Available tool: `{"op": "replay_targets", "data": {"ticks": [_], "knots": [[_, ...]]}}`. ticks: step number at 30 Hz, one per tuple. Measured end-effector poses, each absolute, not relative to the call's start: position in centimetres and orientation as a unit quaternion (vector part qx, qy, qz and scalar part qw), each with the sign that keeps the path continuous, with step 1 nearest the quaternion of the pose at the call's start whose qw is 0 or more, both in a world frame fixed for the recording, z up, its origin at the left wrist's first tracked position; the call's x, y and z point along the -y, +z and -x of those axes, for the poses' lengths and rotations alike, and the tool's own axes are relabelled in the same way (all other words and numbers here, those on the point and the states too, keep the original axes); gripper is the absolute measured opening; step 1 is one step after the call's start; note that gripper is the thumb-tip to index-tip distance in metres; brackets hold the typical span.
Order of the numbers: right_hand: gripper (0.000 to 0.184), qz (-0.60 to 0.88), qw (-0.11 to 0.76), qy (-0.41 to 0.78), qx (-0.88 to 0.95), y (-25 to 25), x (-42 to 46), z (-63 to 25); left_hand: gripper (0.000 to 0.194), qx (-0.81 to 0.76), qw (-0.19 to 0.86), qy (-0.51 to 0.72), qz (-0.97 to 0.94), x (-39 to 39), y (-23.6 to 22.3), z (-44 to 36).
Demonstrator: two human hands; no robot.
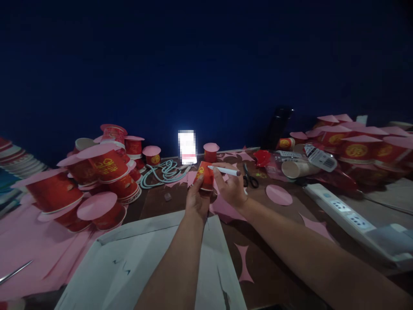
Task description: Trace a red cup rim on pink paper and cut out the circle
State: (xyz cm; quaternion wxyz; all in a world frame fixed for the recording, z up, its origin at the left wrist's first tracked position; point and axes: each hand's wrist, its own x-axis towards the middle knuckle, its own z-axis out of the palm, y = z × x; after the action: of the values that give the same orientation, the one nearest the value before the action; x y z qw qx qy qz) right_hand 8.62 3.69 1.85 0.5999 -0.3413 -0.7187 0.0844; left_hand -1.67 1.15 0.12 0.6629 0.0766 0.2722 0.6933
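My left hand [197,198] is wrapped round a red paper cup [205,171] with yellow lettering, held tilted over the middle of the table. In my right hand [232,187] is a white marker [228,171], pinched between the fingers. Its tip is at the upper right side of the cup; whether it touches cannot be made out. Pink paper [226,209] lies just under the hands. Beyond them stands another red cup [211,154] topped by a pink disc.
Red cups with pink discs are piled at left [108,165] and right [359,148]. A bright phone [186,146], coiled cable [161,172], scissors [251,177], a pink disc [279,195], paper offcuts [244,263], a power strip [338,209] and a white box lid [142,258] surround my hands.
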Motion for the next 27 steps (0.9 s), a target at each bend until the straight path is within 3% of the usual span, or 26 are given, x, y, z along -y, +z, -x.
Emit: {"op": "replay_targets", "data": {"ticks": [27], "knots": [[0.017, 0.351, 0.597, 0.072, 0.718, 1.81, -3.85, -8.81, 0.008, -0.264, 0.658, 0.705, -0.028, -1.18, 0.46, 2.07]]}}
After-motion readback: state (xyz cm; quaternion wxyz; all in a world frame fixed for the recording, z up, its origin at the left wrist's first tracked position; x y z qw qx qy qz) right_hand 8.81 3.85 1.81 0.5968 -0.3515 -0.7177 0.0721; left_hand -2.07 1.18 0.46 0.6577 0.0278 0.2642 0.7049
